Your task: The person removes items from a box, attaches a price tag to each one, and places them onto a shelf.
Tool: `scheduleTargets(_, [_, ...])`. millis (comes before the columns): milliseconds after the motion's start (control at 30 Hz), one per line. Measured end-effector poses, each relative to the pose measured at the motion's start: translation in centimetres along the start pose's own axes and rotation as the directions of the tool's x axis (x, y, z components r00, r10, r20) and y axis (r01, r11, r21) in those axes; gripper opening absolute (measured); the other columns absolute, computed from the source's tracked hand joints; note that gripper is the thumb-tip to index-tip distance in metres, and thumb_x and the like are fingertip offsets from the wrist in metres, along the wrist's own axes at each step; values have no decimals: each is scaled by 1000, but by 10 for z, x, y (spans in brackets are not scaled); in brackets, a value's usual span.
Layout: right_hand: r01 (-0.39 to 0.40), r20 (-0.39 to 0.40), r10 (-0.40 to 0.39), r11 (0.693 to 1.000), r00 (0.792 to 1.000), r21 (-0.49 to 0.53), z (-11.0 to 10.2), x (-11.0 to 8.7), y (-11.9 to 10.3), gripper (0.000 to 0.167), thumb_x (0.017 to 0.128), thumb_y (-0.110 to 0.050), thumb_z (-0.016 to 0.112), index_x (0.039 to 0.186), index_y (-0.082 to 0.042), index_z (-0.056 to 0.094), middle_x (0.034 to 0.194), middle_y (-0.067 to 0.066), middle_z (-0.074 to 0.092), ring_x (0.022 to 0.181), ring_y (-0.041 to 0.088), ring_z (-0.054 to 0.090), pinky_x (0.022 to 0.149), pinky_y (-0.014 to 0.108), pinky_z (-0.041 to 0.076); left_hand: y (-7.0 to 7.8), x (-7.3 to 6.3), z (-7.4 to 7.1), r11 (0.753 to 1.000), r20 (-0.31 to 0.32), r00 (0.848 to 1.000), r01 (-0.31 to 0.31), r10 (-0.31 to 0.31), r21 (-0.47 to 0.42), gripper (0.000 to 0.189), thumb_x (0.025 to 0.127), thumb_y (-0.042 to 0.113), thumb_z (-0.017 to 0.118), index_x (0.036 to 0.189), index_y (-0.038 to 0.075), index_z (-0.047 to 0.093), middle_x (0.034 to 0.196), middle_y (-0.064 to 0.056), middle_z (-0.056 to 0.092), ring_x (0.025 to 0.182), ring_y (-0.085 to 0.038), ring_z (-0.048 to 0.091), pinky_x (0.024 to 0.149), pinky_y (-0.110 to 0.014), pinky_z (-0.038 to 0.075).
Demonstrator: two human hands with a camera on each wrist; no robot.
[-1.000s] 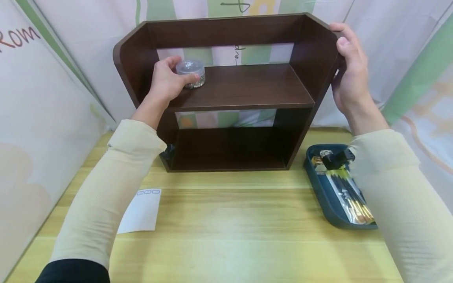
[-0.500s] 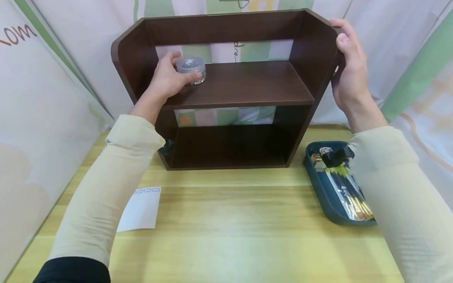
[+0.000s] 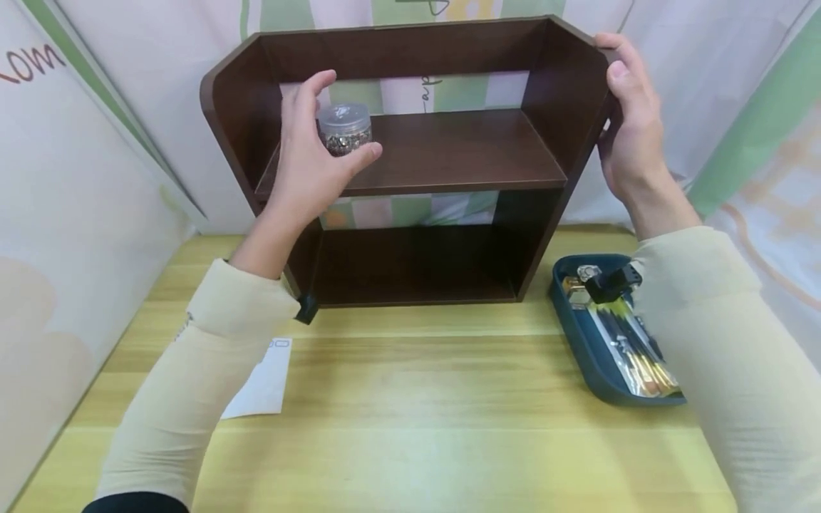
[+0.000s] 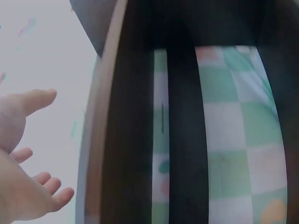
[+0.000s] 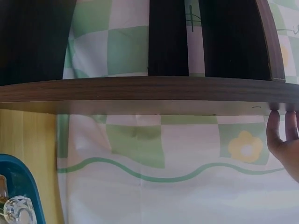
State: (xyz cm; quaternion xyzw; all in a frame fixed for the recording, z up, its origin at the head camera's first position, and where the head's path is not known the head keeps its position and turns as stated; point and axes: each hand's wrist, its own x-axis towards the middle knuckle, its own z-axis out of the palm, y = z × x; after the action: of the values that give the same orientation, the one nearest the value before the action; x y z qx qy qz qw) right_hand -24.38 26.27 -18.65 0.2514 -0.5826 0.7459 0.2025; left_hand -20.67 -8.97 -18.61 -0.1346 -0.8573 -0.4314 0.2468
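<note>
A small clear round jar (image 3: 345, 130) with a lid and tiny metallic-looking pieces inside sits on the upper level of a dark brown two-tier shelf (image 3: 449, 153), toward its left. Around the jar my left hand (image 3: 308, 146) is spread, thumb in front and forefinger raised behind, with a gap showing between fingers and jar. In the left wrist view the left hand (image 4: 23, 154) has its fingers apart; the jar is out of sight there. My right hand (image 3: 635, 125) grips the shelf's upper right side panel, thumb on the front edge. Its fingertips (image 5: 274, 114) touch the panel's outer face.
A dark blue tray (image 3: 590, 381) stands right of the shelf, holding a packet of brushes (image 3: 631, 349) and a small glass bottle (image 3: 577, 292). A white paper slip (image 3: 263, 385) lies on the wooden table (image 3: 410, 399) at left. Printed curtains hang behind and beside.
My left hand has let go of the jar, its fingers spreading and drawing back slightly toward me. The jar stays on the upper level. My right hand keeps its hold on the shelf.
</note>
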Motion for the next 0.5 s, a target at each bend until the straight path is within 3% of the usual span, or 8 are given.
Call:
scheduleTargets(100, [-27, 8, 27, 999, 1000, 34, -1, -1, 0, 37, 100, -23, 50, 135, -13, 57, 116, 15, 55, 103, 23, 49, 84, 32, 39, 5, -15, 7, 989, -42, 990, -138, 135, -54, 85, 79, 26, 87, 150, 15, 41, 150, 0, 38, 133, -6, 35, 109, -23, 33])
scheduleTargets(233, [-121, 43, 116, 983, 992, 135, -10, -3, -7, 40, 98, -19, 54, 138, -15, 55, 117, 15, 56, 106, 26, 49, 85, 37, 37, 6, -37, 20, 946, -86, 956, -289, 279, -147, 79, 79, 22, 88, 145, 7, 47, 145, -3, 46, 131, -9, 38, 106, -31, 38])
scheduleTargets(300, [-175, 80, 162, 967, 983, 184, -19, -6, -12, 44, 97, -14, 55, 141, -15, 54, 119, 15, 58, 106, 27, 51, 85, 39, 40, 4, -49, 28, 920, -110, 940, -339, 323, -196, 76, 79, 20, 88, 144, 5, 49, 143, -5, 48, 130, -12, 40, 102, -37, 42])
scheduleTargets(367, [-199, 139, 177, 966, 974, 165, -30, -11, -17, 48, 97, -11, 55, 144, -10, 51, 124, 17, 58, 107, 30, 54, 87, 39, 44, 1, -59, 37, 894, -133, 925, -378, 355, -241, 74, 79, 17, 88, 142, 3, 51, 141, -8, 50, 129, -19, 43, 99, -41, 44])
scheduleTargets(500, [-178, 248, 154, 981, 956, 79, -53, -31, -25, 46, 100, -2, 48, 147, 3, 45, 134, 23, 56, 108, 32, 59, 87, 33, 53, -7, -80, 55, 874, -130, 929, -370, 347, -315, 70, 79, 13, 87, 138, 0, 52, 138, -9, 51, 126, -25, 46, 97, -41, 46])
